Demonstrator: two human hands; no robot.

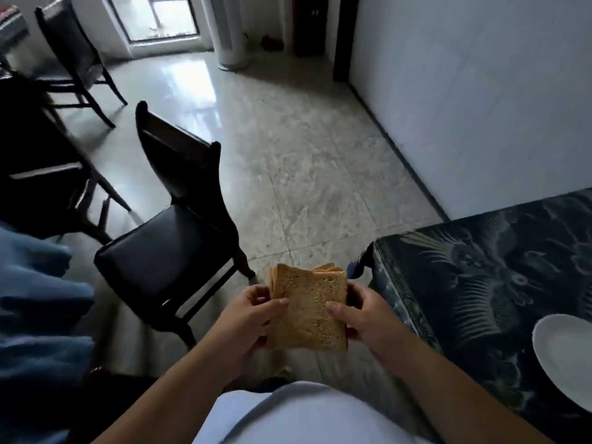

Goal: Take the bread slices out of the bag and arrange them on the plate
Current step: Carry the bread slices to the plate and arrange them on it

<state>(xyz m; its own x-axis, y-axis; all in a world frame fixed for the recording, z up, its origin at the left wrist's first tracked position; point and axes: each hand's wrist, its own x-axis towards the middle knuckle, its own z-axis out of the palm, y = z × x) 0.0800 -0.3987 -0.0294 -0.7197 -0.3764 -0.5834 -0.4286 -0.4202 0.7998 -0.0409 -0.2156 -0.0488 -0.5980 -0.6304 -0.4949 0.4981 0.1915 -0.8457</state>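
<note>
A stack of brown bread slices (309,310) is held upright in front of my body, over the floor. My left hand (248,318) grips its left side, thumb on the front slice. My right hand (358,315) grips the right side, thumb also on the front slice. No bag shows around the slices or elsewhere in view. A white plate (563,357) lies bare on the dark patterned table (464,283) at the lower right, partly cut off by the frame's edge.
A dark wooden chair (169,248) with a black seat stands just left of my hands. More dark chairs (69,56) and a dark table stand at far left. Blue cloth (38,309) fills the left edge. A white wall runs along the right.
</note>
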